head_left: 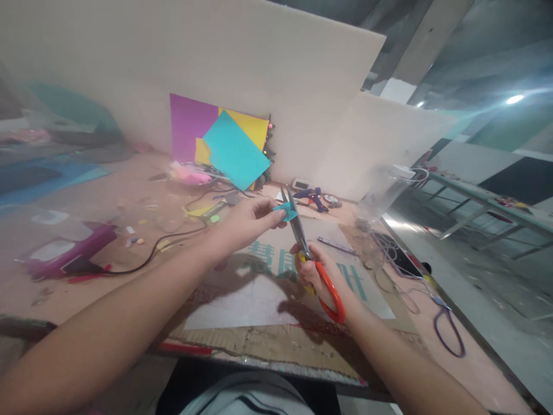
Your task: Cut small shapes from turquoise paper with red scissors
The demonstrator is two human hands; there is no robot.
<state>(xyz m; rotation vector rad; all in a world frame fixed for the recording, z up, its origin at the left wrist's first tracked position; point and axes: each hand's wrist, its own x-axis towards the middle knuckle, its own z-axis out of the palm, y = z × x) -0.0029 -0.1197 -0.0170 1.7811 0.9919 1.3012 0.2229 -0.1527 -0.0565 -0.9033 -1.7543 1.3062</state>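
Observation:
My left hand [249, 221] pinches a small teal paper piece [286, 212] above the worktable [142, 202]. My right hand [317, 271] grips orange-handled scissors [332, 294], fingers through the loops. The scissor blades [295, 218] point up and away, and they meet the teal piece at its right side. Both forearms reach in from the bottom of the view. Under the hands lies a white sheet with teal printed characters [268, 288] on a piece of cardboard [268, 343].
Purple, yellow and teal paper sheets [224, 141] lean on the white back panel. A blue glue gun [314, 197] lies behind the hands, a purple device [71, 251] with a black cable at left, a purple cord [449, 331] and a clear container [380, 193] at right.

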